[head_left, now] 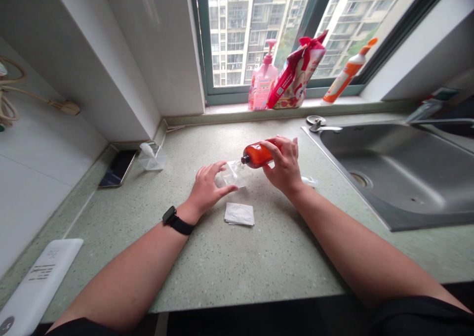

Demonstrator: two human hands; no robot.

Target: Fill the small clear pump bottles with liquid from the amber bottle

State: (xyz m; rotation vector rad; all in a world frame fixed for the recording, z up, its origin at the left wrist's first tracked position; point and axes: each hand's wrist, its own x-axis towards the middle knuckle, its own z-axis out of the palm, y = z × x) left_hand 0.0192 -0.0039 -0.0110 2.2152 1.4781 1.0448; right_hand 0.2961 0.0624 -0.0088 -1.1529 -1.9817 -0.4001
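Observation:
My right hand (284, 165) is wrapped round an amber bottle (259, 154), tipped nearly on its side, its uncapped dark neck pointing left. Clear liquid seems to run from the neck into a small clear plastic container (234, 174) on the counter. My left hand (208, 188), with a black watch (171, 216) on the wrist, steadies that container between thumb and fingers. Just in front lies a folded white tissue (239, 214). Partly hidden behind my right wrist is a small white and clear object (309, 181), too covered to name.
A second clear container with a white piece in it (152, 156) and a phone (117, 168) lie at the left. Nearer is a white slab-like device (40, 281). A steel sink (392, 178) is at the right. A pink pump bottle (262, 81), red bag (298, 76) and orange-white bottle (346, 76) line the sill.

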